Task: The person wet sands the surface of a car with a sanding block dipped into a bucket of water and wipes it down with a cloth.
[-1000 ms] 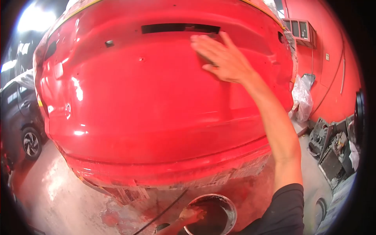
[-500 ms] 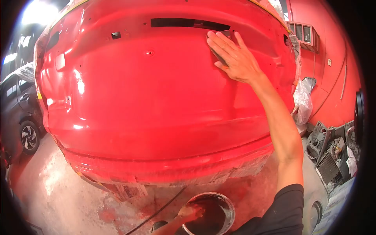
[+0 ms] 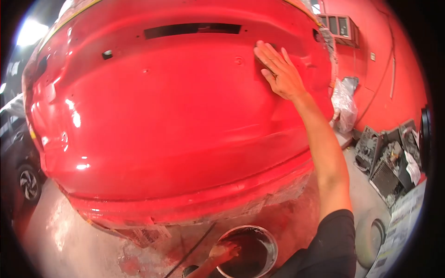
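Note:
A large glossy red curved panel (image 3: pixel 171 125) fills the middle, with a dark slot (image 3: pixel 192 30) near its top. My right hand (image 3: pixel 281 70) lies flat on the upper right of the panel, fingers stretched out and thumb apart. Darkness lies beside its fingers; whether a thin piece is under the palm is hidden. At the bottom my left hand (image 3: pixel 225 252) is over the left rim of a round bucket (image 3: pixel 273 250) with a dark inside. Its fingers are blurred, so its grip is unclear.
A dark car (image 3: pixel 18 153) stands at the left. At the right are a red wall (image 3: pixel 375 97), a window-type unit (image 3: pixel 340 28), clear plastic (image 3: pixel 344 104), a heap of dark parts (image 3: pixel 387 162) and a tyre (image 3: pixel 368 243). A dark hose (image 3: pixel 197 245) crosses the floor.
My right hand has moved right across the panel and now rests beyond the slot's right end. The view has also shifted and tilted. My left hand remains over the bucket's rim.

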Motion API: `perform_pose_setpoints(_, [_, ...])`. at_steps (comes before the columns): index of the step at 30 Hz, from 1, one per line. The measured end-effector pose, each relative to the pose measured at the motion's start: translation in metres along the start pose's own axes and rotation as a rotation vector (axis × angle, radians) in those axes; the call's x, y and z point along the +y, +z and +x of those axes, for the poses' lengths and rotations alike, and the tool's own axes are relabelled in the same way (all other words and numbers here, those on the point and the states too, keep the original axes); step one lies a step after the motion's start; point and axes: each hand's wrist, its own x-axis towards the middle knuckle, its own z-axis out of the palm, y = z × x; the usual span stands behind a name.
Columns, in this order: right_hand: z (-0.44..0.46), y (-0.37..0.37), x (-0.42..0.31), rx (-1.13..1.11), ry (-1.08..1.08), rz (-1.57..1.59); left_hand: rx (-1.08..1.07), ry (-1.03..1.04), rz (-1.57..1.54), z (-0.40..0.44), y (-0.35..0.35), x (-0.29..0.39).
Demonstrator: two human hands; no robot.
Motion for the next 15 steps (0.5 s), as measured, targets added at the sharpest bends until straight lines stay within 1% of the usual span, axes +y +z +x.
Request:
perform_pose_setpoints(2, [-0.034,0.008,0.018,0.083,0.21,0.069,0.03,-0.004,0.068,-0.002,-0.002,0.002])
perform_pose_setpoints(5, [-0.041,0.041,0.015,0.275,0.657,0.093,0.037,0.005,0.108,-0.003,-0.01,0.006])
perform_pose_setpoints(7, [-0.01,0.063,0.003,0.385,1.007,0.106,0.037,0.013,0.101,-0.002,-0.013,0.01])
perform_pose_setpoints(9, [0.044,0.036,-0.053,0.359,1.206,0.192,0.045,0.017,0.084,0.0,-0.016,0.012])
perform_pose_setpoints(11, [0.061,0.065,-0.084,0.501,0.934,0.132,0.048,0.052,0.099,0.001,-0.015,0.011])
perform_pose_setpoints(14, [0.027,0.052,-0.094,0.289,0.839,0.139,0.036,0.053,0.11,-0.002,-0.007,0.003])
perform_pose_setpoints(15, [0.018,0.053,-0.072,0.285,0.959,0.06,0.036,0.044,0.11,0.0,-0.003,0.001])
